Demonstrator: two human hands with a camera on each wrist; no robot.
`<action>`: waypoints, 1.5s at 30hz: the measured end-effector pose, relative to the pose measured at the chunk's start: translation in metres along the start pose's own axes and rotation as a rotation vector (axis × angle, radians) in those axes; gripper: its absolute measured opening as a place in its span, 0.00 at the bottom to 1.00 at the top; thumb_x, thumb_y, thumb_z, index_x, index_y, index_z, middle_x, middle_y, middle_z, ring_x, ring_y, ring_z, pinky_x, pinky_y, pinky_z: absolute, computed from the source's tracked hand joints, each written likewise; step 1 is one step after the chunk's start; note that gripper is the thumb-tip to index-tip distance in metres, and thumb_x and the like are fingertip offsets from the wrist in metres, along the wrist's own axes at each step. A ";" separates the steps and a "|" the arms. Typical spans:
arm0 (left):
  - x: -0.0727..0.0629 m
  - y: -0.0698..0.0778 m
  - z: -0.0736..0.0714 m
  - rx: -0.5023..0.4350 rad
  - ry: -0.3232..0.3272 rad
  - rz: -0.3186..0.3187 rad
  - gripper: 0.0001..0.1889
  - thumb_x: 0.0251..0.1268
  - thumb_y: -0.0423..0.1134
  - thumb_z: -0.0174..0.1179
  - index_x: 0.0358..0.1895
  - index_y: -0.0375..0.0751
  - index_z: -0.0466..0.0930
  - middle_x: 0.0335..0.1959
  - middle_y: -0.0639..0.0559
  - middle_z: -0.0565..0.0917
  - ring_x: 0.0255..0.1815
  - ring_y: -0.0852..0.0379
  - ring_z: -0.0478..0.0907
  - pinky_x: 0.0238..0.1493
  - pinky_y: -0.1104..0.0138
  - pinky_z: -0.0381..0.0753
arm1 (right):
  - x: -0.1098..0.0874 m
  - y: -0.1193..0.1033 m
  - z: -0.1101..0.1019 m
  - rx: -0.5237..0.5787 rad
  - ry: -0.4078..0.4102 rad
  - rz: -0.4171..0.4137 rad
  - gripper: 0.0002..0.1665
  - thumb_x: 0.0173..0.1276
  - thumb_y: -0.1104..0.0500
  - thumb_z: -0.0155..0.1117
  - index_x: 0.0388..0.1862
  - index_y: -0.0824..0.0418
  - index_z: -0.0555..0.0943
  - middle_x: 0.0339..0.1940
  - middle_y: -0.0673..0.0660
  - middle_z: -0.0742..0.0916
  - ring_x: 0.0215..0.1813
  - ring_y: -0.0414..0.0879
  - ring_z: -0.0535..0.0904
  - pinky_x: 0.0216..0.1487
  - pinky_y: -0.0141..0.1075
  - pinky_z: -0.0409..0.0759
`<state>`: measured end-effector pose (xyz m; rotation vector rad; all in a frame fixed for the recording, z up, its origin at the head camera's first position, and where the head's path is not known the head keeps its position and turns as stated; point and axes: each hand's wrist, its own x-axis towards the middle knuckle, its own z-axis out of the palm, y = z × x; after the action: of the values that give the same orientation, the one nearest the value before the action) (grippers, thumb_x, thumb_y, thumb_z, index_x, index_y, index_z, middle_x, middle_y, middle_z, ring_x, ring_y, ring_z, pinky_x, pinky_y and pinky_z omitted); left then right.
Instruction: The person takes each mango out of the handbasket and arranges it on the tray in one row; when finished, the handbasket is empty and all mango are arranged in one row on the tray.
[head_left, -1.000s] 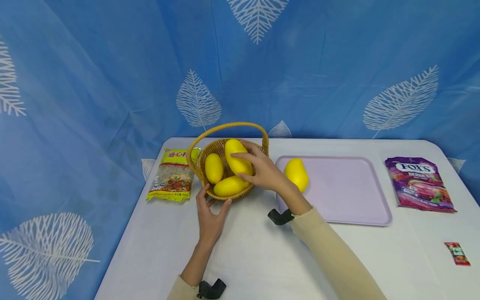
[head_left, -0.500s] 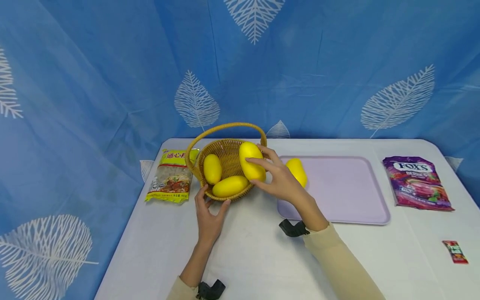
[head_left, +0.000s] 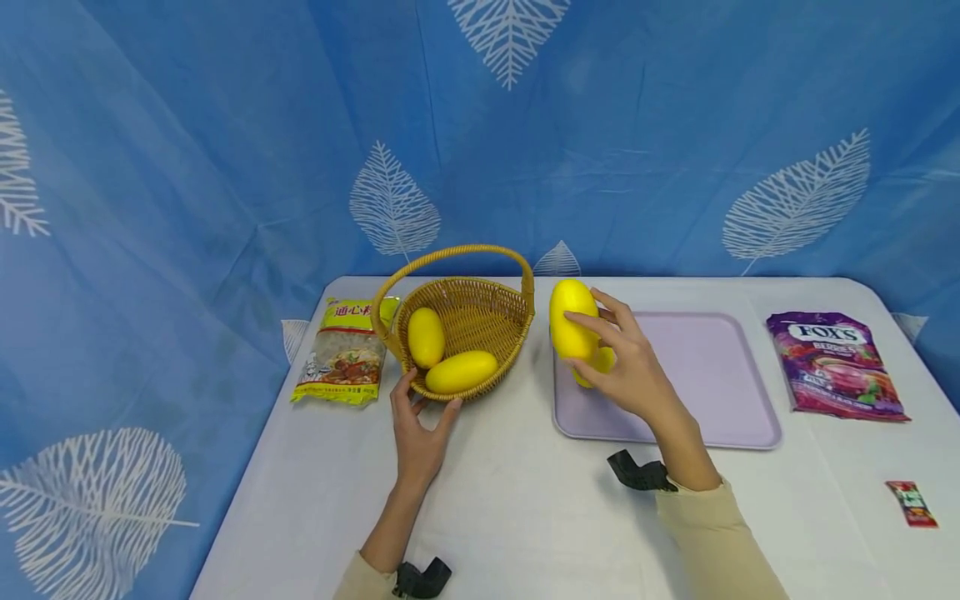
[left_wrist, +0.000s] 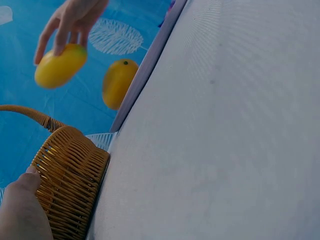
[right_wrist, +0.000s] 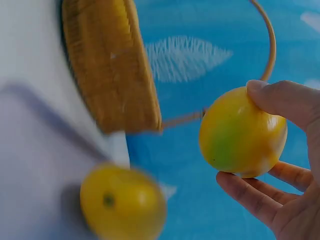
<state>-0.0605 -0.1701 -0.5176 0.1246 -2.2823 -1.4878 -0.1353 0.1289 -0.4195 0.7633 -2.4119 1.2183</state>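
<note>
My right hand (head_left: pixel 633 367) grips a yellow mango (head_left: pixel 572 315) between thumb and fingers, held up over the left end of the lilac tray (head_left: pixel 690 375). The right wrist view shows a green blush on this mango (right_wrist: pixel 235 132). Below it, a second mango (right_wrist: pixel 125 205) lies on the tray, partly covered by my hand in the head view. At the wicker basket (head_left: pixel 495 321), my left hand (head_left: pixel 420 446) holds the near left rim, thumb (left_wrist: pixel 30 180) against the woven side. Two mangoes lie inside, one at the left (head_left: pixel 426 337) and one along the front (head_left: pixel 461 372).
A yellow pasta packet (head_left: pixel 341 354) lies left of the basket, whose tall handle (head_left: pixel 465 250) arches above it. Right of the tray are a purple FOX'S candy bag (head_left: pixel 836 367) and a small red wrapped candy (head_left: pixel 912 504). A blue leaf-print curtain (head_left: pixel 637 125) hangs behind the table.
My right hand has lifted the mango out of the basket and carried it right, over the tray. The left hand has stayed at the basket rim.
</note>
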 end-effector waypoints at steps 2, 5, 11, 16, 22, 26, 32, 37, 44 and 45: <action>0.000 -0.001 0.000 -0.003 0.000 -0.007 0.41 0.61 0.47 0.68 0.73 0.43 0.55 0.71 0.48 0.62 0.71 0.50 0.62 0.63 0.50 0.74 | -0.005 0.008 -0.006 -0.007 0.017 0.024 0.37 0.49 0.69 0.79 0.61 0.58 0.80 0.74 0.63 0.66 0.61 0.60 0.75 0.53 0.36 0.82; -0.001 -0.003 0.001 -0.008 -0.001 -0.018 0.41 0.61 0.46 0.69 0.73 0.44 0.55 0.71 0.48 0.61 0.71 0.50 0.62 0.64 0.50 0.73 | -0.011 0.020 -0.015 -0.014 0.033 0.057 0.37 0.49 0.71 0.78 0.61 0.60 0.79 0.73 0.65 0.66 0.59 0.60 0.75 0.48 0.19 0.75; -0.002 0.001 0.001 -0.021 0.004 -0.026 0.42 0.60 0.39 0.69 0.74 0.39 0.54 0.72 0.40 0.60 0.72 0.43 0.61 0.64 0.45 0.71 | -0.019 0.038 -0.030 -0.071 0.030 0.148 0.38 0.51 0.70 0.77 0.63 0.60 0.77 0.72 0.69 0.66 0.55 0.64 0.77 0.44 0.12 0.71; -0.004 0.027 -0.003 -0.021 0.005 -0.013 0.40 0.62 0.36 0.68 0.72 0.30 0.55 0.70 0.33 0.60 0.71 0.39 0.61 0.63 0.42 0.71 | -0.023 0.046 -0.039 -0.124 -0.028 0.248 0.37 0.54 0.68 0.76 0.64 0.60 0.76 0.71 0.70 0.66 0.50 0.64 0.79 0.40 0.22 0.77; -0.004 0.038 -0.007 -0.024 0.008 0.018 0.39 0.61 0.33 0.67 0.71 0.28 0.55 0.69 0.31 0.61 0.70 0.36 0.62 0.60 0.41 0.71 | -0.026 0.052 -0.043 -0.163 -0.098 0.314 0.35 0.57 0.66 0.74 0.65 0.61 0.76 0.70 0.73 0.65 0.49 0.64 0.78 0.41 0.42 0.81; -0.004 0.038 -0.007 -0.043 0.014 0.021 0.39 0.61 0.33 0.67 0.71 0.28 0.55 0.70 0.30 0.60 0.70 0.35 0.61 0.60 0.41 0.70 | -0.025 0.056 -0.043 -0.182 -0.154 0.350 0.35 0.57 0.64 0.74 0.65 0.62 0.75 0.70 0.76 0.64 0.53 0.69 0.75 0.46 0.54 0.78; -0.003 0.038 -0.008 -0.045 0.007 0.032 0.39 0.62 0.33 0.67 0.71 0.28 0.55 0.69 0.28 0.60 0.70 0.34 0.61 0.61 0.40 0.70 | -0.025 0.056 -0.042 -0.185 -0.229 0.408 0.34 0.58 0.63 0.73 0.65 0.63 0.75 0.70 0.77 0.63 0.64 0.76 0.65 0.61 0.70 0.66; -0.001 0.012 -0.003 -0.016 0.012 0.027 0.41 0.61 0.37 0.69 0.73 0.35 0.55 0.71 0.37 0.61 0.71 0.42 0.62 0.61 0.46 0.72 | -0.024 0.055 -0.041 -0.190 -0.267 0.427 0.35 0.59 0.61 0.73 0.66 0.62 0.74 0.71 0.77 0.62 0.67 0.76 0.62 0.63 0.71 0.63; -0.001 0.029 -0.002 -0.029 0.005 0.017 0.40 0.61 0.33 0.68 0.72 0.29 0.55 0.70 0.31 0.60 0.70 0.38 0.61 0.61 0.42 0.70 | -0.025 0.056 -0.041 -0.209 -0.308 0.458 0.37 0.60 0.60 0.72 0.68 0.63 0.71 0.71 0.78 0.62 0.68 0.77 0.60 0.65 0.71 0.60; -0.001 0.033 -0.003 -0.028 0.003 0.021 0.40 0.61 0.33 0.67 0.71 0.28 0.55 0.70 0.30 0.60 0.70 0.37 0.61 0.61 0.41 0.70 | -0.025 0.056 -0.040 -0.208 -0.311 0.461 0.38 0.60 0.60 0.72 0.69 0.64 0.71 0.71 0.78 0.62 0.68 0.77 0.60 0.65 0.71 0.60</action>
<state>-0.0534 -0.1580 -0.4873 0.0943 -2.2529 -1.5068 -0.1463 0.1970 -0.4444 0.3638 -3.0326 1.0293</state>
